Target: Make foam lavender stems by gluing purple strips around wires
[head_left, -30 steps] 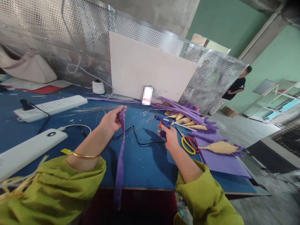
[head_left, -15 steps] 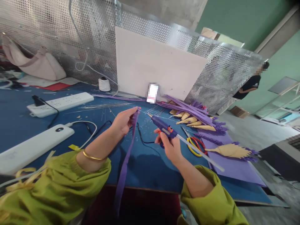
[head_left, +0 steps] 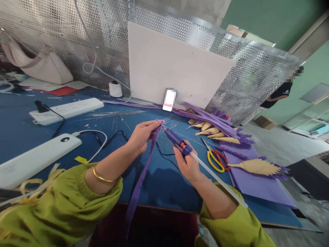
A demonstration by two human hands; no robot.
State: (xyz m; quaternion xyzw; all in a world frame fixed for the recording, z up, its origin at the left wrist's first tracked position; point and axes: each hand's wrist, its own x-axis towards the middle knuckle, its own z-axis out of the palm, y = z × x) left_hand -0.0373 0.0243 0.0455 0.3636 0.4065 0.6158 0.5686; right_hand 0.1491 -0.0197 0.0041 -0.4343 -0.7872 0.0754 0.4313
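The glue gun (head_left: pixel 177 140) has moved up to the purple strip (head_left: pixel 141 183): half a second ago a clear gap lay between them, and now the nozzle sits right by the strip's top end – whether it touches, I cannot tell. The left hand (head_left: pixel 142 137) has shifted a little to the right.

The left thumb and fingers pinch the strip at its top, and the rest of it hangs down past the table's near edge. The right hand (head_left: pixel 189 165) is wrapped around the gun's handle; whether a finger presses the trigger is hidden. A long glue stick (head_left: pixel 218 179) pokes out of the gun's back, over the right forearm.

On the blue table (head_left: pixel 177 188), scissors (head_left: pixel 214 158) with one red and one yellow handle lie near the right hand, beside purple paper (head_left: pixel 264 192). Purple flowers in tan wraps (head_left: pixel 209 131) lie farther back – near a lit phone (head_left: pixel 169 100) that stands before a white board (head_left: pixel 177 61).
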